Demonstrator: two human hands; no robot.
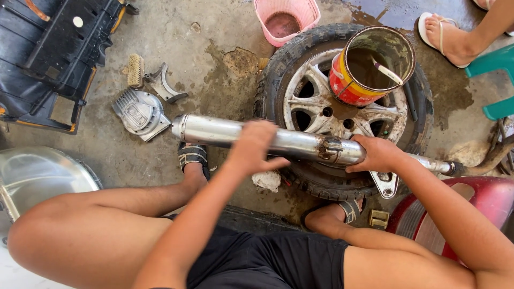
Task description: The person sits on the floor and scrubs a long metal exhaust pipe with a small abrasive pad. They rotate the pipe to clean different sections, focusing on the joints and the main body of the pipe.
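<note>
— What's in hand here?

— Rubbing down the long chrome metal exhaust pipe (pixel 267 140), I judge; it lies across the grey spoked wheel with its black tyre (pixel 342 107).

— The hands?

— Left hand (pixel 254 147) lies over the middle, fingers curled on it. Right hand (pixel 377 154) clamps the narrow end, steadying; the next stroke needs that.

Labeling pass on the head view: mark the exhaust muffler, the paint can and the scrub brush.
exhaust muffler (pixel 214 131), head view: bare chrome body left of the hands.
paint can (pixel 347 88), head view: red and yellow outer wall.
scrub brush (pixel 135 70), head view: bristle block on the concrete.
</note>
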